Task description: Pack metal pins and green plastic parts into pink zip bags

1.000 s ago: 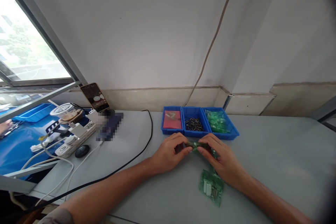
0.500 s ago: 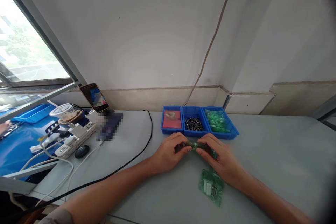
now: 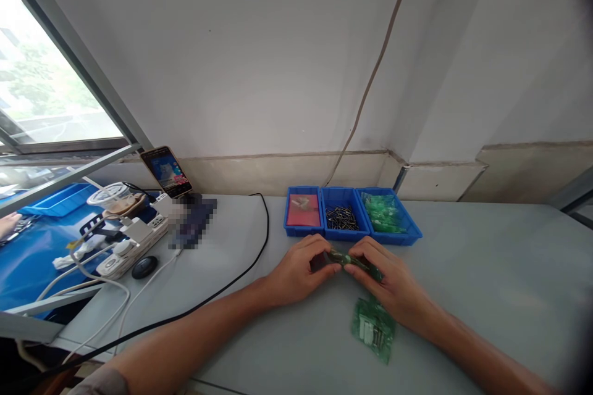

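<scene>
A small green plastic bag (image 3: 343,257) is stretched between my two hands above the table. My left hand (image 3: 296,270) pinches its left end between thumb and fingers. At the other end, the thumb and fingers of my right hand (image 3: 391,278) are closed on the bag, and some green plastic shows under them. What the bag contains is hidden. Another green plastic bag (image 3: 373,330) lies flat on the table just below my right hand, with white pieces and dark metal pieces visible through it.
Beyond my hands, three blue bins stand side by side: a left bin (image 3: 303,232) with pale pieces on red, a middle bin (image 3: 340,235) of screws, a right bin (image 3: 407,235) of green bags. Leftward are a black cable (image 3: 241,274), power strip (image 3: 111,265), mouse (image 3: 144,267) and propped phone (image 3: 167,171).
The fingertips of my right hand have shifted slightly left, closer to my left hand. The held bag now slopes down to the right. The bag on the table stays put.
</scene>
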Action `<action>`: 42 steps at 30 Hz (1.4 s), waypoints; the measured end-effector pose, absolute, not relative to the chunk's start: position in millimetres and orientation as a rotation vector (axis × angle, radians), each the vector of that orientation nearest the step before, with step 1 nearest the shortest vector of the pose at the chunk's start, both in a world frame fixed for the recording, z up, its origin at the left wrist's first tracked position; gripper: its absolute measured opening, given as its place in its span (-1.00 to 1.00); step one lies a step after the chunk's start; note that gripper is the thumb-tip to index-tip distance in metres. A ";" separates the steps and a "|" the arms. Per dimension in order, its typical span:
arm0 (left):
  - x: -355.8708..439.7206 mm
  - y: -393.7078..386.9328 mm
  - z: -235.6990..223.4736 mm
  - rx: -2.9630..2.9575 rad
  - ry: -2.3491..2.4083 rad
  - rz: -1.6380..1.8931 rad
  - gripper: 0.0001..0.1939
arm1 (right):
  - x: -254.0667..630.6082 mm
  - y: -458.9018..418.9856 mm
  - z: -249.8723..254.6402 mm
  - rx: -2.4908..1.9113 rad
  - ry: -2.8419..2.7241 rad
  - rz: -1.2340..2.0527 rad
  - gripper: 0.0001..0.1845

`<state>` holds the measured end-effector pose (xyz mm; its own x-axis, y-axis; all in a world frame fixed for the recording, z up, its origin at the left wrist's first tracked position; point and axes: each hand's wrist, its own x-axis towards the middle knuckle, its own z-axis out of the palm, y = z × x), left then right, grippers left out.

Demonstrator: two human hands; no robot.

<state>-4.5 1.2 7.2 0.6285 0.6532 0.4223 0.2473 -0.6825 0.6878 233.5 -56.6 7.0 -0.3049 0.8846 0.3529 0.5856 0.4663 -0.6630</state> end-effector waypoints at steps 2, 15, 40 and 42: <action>-4.6 1.3 6.1 2.255 0.701 0.903 -0.79 | 232.6 -56.7 8.7 -1.211 -2.024 0.541 -0.86; -4.5 1.0 4.7 2.198 0.706 0.935 -0.73 | 235.7 -53.1 -2.0 -1.281 -1.970 0.513 -0.81; -7.0 -3.7 5.1 2.031 0.882 0.836 -0.63 | 233.6 -56.6 8.7 -1.327 -1.918 0.542 -0.80; -6.9 -3.7 6.1 2.050 0.858 0.855 -0.67 | 233.2 -56.9 9.5 -1.330 -1.923 0.565 -0.78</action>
